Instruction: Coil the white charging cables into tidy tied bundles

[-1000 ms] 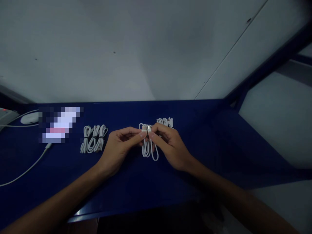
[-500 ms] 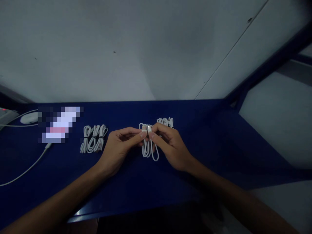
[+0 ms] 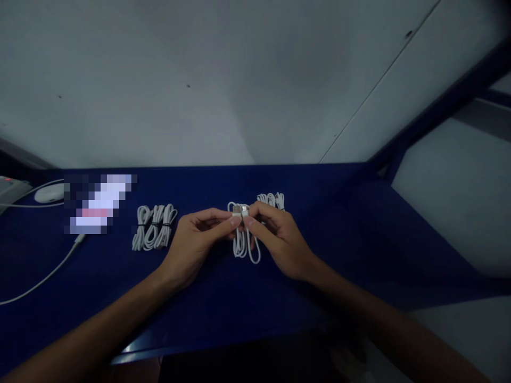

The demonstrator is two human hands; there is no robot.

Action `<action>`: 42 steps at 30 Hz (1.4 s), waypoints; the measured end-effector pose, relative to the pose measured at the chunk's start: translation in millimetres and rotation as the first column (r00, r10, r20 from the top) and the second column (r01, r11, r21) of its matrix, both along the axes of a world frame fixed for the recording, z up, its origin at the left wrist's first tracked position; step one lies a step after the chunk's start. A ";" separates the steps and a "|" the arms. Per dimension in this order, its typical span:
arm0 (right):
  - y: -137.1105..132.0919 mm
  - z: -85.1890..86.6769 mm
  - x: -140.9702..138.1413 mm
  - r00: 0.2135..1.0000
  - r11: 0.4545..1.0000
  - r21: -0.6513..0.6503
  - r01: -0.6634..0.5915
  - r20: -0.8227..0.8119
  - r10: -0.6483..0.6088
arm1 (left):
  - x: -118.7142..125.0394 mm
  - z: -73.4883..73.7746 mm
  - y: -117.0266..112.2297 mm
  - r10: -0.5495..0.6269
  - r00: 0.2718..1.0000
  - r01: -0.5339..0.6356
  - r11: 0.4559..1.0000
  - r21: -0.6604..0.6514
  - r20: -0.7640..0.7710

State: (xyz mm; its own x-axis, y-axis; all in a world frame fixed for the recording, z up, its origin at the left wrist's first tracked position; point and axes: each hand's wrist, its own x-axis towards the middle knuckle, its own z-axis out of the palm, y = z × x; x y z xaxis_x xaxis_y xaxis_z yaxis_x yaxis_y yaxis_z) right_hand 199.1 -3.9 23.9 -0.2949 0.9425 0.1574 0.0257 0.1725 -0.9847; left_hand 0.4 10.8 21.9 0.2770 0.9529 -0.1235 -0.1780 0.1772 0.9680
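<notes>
Between my two hands is a coiled white USB cable [image 3: 240, 246], its loops hanging below my thumbs. Its two metal-tipped plugs stand side by side, pointing away from me. My left hand [image 3: 202, 230] pinches the cable at the wider plug on the left. My right hand [image 3: 279, 236] pinches it at the smaller plug on the right. My fingers hide the middle of the coil. Behind my right hand lie several more white cable bundles [image 3: 271, 200], partly covered by it.
Left of my left hand, three white cable bundles [image 3: 154, 227] with dark ties lie in a row on the blue table [image 3: 207, 303]. Farther left are a pixelated lit screen [image 3: 104, 199] with a white cord [image 3: 51, 276] and a rounded white object [image 3: 50, 193]. A pale wall [image 3: 179, 117] rises behind.
</notes>
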 end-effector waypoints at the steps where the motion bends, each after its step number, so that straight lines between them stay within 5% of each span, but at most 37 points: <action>1: 0.0 -0.2 0.0 1.000 1.000 -0.003 0.000 0.003 0.000 | 0.2 0.4 -0.2 0.005 1.000 -0.005 1.000 -0.007 0.005; 42: -2.7 4.3 -1.0 0.999 0.999 0.017 0.031 0.030 -0.032 | 0.4 -1.4 0.5 0.026 0.998 -0.024 0.999 -0.042 0.056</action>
State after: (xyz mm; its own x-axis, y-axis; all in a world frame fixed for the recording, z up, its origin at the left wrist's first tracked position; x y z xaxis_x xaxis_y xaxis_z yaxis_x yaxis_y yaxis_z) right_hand 198.1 -6.6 28.2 -0.2699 0.9487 0.1648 0.0614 0.1878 -0.9803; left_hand 0.8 11.4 20.4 0.2611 0.9540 -0.1475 -0.2373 0.2115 0.9481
